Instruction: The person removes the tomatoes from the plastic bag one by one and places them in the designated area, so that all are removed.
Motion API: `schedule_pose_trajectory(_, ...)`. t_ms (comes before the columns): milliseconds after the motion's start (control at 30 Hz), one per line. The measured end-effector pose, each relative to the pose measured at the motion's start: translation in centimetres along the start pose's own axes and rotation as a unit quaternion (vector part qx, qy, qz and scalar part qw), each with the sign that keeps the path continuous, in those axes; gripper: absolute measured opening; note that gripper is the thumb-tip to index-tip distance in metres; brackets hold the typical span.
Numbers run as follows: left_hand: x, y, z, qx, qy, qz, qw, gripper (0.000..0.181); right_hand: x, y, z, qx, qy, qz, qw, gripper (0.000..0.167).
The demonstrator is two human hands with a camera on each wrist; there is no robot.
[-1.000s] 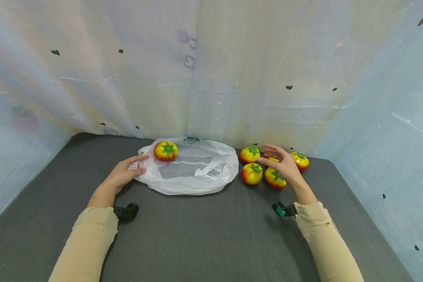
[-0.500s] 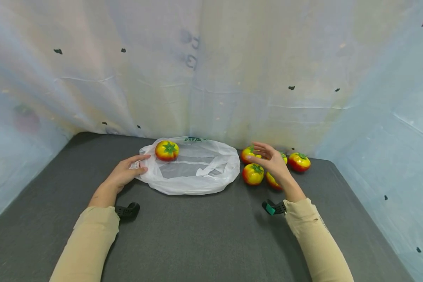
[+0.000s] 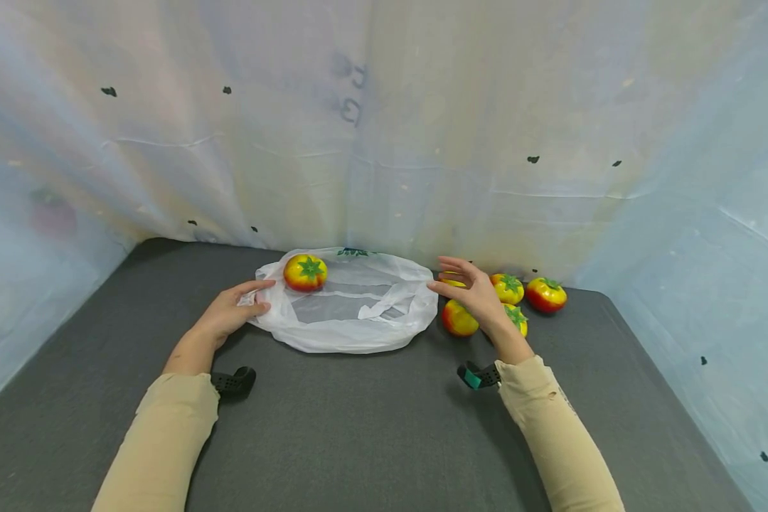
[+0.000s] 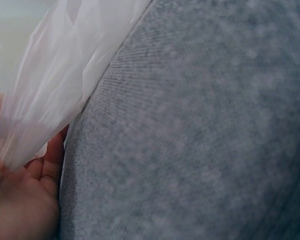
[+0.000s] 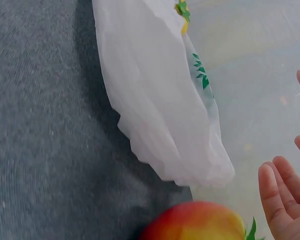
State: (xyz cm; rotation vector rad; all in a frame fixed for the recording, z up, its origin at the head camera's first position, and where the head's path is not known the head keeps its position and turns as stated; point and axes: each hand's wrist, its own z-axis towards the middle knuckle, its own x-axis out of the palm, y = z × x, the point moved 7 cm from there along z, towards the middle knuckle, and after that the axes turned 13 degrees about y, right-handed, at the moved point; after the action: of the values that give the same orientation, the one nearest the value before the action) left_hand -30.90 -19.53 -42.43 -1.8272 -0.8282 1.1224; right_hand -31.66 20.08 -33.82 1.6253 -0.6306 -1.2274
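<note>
A white plastic bag (image 3: 339, 340) lies spread on the grey tabletop with its mouth open upward. My left hand (image 3: 225, 315) pinches the bag's left edge; in the left wrist view the film bunches between thumb and fingers. One red-and-yellow toy tomato (image 3: 305, 273) with a green leafy top sits at the bag's back left. My right hand (image 3: 476, 295) hovers by the bag's right edge, fingers apart and holding nothing. It partly covers a front tomato (image 3: 459, 318) and others. In the right wrist view, a tomato (image 5: 195, 222) shows below the bag.
Farther right are more toy tomatoes, one at the back (image 3: 507, 288) and one at the far right (image 3: 546, 294). Pale plastic sheeting (image 3: 422, 128) hangs behind the table and along both sides. The grey tabletop (image 3: 345, 434) stretches toward me between the forearms.
My right hand has moved left from above the tomato group to the bag's right edge, uncovering the back tomatoes. My left hand keeps its hold on the bag.
</note>
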Motion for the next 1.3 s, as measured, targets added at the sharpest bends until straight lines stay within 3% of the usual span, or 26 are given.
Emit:
schedule_pose_trajectory(433,-0.1,0.1,0.2,0.002,-0.004,-0.001,1.0000,0.056,2.8,0.8,1.5,-0.030,0.028,0.022,0.9989,0.059)
schedule_pose_trajectory(833,0.0,0.2,0.2,-0.001,-0.004,0.000,1.0000,0.055,5.6,1.5,3.2,-0.051,0.027,0.015,0.9982,0.052)
schedule_pose_trajectory(1300,-0.1,0.4,0.3,0.007,-0.007,0.009,0.9999,0.054,9.4,3.0,5.4,-0.041,0.053,0.024,0.9975,0.055)
